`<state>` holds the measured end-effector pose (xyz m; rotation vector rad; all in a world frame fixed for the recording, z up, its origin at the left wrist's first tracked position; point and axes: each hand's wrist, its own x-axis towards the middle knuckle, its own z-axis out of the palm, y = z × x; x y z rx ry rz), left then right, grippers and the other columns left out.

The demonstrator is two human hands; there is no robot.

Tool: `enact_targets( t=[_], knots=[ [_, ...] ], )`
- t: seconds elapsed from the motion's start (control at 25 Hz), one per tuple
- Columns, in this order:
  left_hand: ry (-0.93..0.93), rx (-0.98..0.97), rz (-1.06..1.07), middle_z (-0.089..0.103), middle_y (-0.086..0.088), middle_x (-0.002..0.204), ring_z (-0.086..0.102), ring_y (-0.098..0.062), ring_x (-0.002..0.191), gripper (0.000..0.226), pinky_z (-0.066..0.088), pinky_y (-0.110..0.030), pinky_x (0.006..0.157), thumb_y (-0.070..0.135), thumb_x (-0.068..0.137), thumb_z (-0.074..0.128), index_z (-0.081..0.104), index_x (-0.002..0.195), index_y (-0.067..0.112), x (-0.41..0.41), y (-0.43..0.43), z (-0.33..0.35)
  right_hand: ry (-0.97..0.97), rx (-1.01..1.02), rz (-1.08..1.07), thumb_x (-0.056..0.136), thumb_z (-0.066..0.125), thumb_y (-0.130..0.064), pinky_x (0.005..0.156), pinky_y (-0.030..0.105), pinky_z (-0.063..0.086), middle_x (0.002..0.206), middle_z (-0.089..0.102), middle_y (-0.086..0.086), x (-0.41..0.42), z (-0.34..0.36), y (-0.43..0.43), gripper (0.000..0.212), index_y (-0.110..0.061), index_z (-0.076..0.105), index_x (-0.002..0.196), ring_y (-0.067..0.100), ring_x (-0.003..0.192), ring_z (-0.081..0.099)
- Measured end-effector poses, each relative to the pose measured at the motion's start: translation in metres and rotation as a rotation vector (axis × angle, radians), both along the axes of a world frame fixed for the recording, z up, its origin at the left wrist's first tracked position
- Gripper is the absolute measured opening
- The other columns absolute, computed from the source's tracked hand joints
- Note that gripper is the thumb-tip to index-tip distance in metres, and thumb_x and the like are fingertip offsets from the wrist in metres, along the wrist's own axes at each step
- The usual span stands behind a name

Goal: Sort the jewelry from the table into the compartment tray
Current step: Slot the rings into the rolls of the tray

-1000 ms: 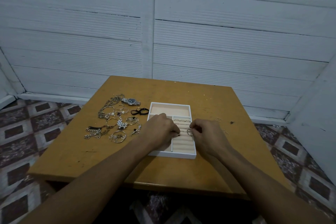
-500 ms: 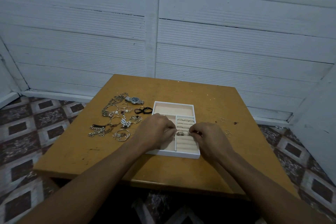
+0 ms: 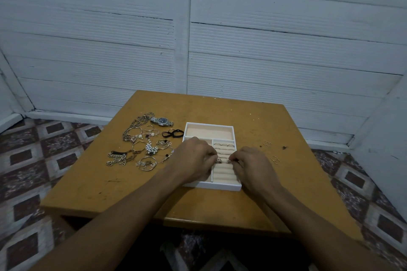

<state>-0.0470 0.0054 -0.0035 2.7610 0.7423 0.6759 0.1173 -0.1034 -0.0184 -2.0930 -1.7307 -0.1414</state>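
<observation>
A white compartment tray (image 3: 235,187) with a beige lining lies in the middle of the wooden table (image 3: 123,187). Several rings (image 3: 224,145) sit in its ring-roll section. My left hand (image 3: 193,161) hovers over the tray's left side and pinches a small ring (image 3: 219,161) at a roll. My right hand (image 3: 253,165) reaches in from the right and pinches another ring (image 3: 229,161) at the same roll. Left of the tray lies a heap of jewelry (image 3: 141,147): chains, bangles, a pearl piece, a wristwatch (image 3: 162,121).
A black hair tie (image 3: 172,133) lies by the tray's far left corner. Two thin hoop earrings (image 3: 267,143) and a second pair (image 3: 275,159) lie on the table to the tray's right. White plank walls stand behind the table, and patterned floor tiles surround it.
Both hands have drawn closer together over the ring rolls, and a ring now sits at each hand's fingertips. The camera has shifted slightly.
</observation>
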Motion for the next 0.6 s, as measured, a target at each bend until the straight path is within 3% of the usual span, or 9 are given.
enact_targets(
  t=[0.36, 0.6],
  knots=[
    [0.007, 0.007, 0.004, 0.073, 0.001, 0.096, 0.06, -0.018, 0.09, 0.025, 0.049, -0.037, 0.078, 0.032, 0.09, 0.054, 0.075, 0.099, 0.021, 0.0085, -0.0018, -0.002, -0.101, 0.014, -0.063, 0.089, 0.056, -0.024, 0.072, 0.033, 0.042, 0.085, 0.065, 0.0, -0.0028, -0.0003, 0.0025, 0.016, -0.017, 0.07, 0.089, 0.019, 0.082, 0.049],
    [0.0, 0.01, 0.017, 0.073, 0.002, 0.097, 0.058, -0.018, 0.093, 0.025, 0.048, -0.037, 0.08, 0.033, 0.091, 0.054, 0.075, 0.099, 0.022, 0.0104, -0.0013, -0.0039, 0.057, 0.071, -0.08, 0.09, 0.057, -0.024, 0.071, 0.03, 0.033, 0.084, 0.062, -0.004, -0.004, -0.0051, 0.0035, 0.013, -0.019, 0.07, 0.088, 0.013, 0.079, 0.04]
  ],
)
